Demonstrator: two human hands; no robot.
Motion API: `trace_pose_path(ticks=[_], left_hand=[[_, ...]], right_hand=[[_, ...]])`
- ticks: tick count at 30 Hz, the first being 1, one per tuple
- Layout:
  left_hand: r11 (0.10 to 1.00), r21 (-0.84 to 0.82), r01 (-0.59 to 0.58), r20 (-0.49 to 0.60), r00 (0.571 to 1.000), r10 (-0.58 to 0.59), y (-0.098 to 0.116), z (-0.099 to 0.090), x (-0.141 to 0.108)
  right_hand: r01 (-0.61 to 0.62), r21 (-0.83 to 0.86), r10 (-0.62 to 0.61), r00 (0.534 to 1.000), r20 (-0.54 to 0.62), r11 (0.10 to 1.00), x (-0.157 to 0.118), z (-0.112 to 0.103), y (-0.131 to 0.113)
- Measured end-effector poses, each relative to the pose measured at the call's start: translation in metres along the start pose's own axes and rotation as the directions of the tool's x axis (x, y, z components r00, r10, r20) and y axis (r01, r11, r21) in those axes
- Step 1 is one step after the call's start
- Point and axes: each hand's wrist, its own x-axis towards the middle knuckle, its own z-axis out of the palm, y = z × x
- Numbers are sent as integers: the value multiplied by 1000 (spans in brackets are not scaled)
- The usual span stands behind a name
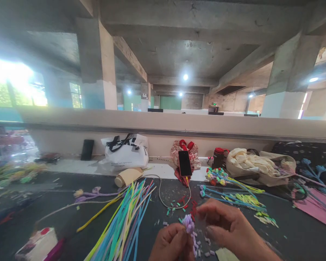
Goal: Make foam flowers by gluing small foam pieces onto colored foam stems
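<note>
At the bottom middle, my left hand [170, 242] pinches a small lilac pipe-cleaner flower [188, 224] between thumb and fingers. Just right of the flower is my right hand [228, 226], its thumb and fingers curved apart with nothing visible between them. Short lilac pipe-cleaner pieces [196, 248] lie scattered under and between both hands. Beyond the flower are red pieces [193, 208] and green pieces [174, 206]. A fan of long pipe cleaners [122, 221] in blue, green, yellow and pink lies left of my left hand.
A phone [185, 163] on a cable leans against a patterned red bag [195, 154]. A white bag [127, 152], a paper cone [128, 177], a dark bottle [218, 157] and a cream cloth bag [252, 165] line the back. Blue-stemmed flowers [228, 197] and pink sheet [315, 206] lie right.
</note>
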Motion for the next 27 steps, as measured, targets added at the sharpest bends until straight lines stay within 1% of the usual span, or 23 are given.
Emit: trace_pose_path(ticks=[3,5,7,10,13,15,17,23,27], left_hand=[[994,-108,23,34,999,-19,-4,-3,3],[986,-165,24,49,999,-16,-4,-4,3],[982,-187,18,56,998,-7,-2,-4,1],[980,-198,19,39,999,-12,0,-4,0],[981,-187,42,27,999,-38,-2,-7,4],[985,-161,55,28,998,-52,-5,-10,7],[990,-128,59,15,998,-57,-8,-12,10],[1000,6,20,-51,998,-20,-11,-13,11],[998,55,0,-83,997,5,-11,-10,9]], right_hand=[[-15,-58,17,1000,21,998,2,7,-10],[-40,-60,41,999,18,997,5,10,-10],[-72,-19,72,997,5,997,8,14,-6],[-94,77,92,995,29,993,14,17,5],[-152,145,147,988,47,978,20,19,12],[-205,183,198,979,58,961,23,21,14],[-230,208,221,973,68,951,26,22,14],[-232,194,220,972,82,953,26,23,17],[-230,236,217,973,80,944,24,23,15]])
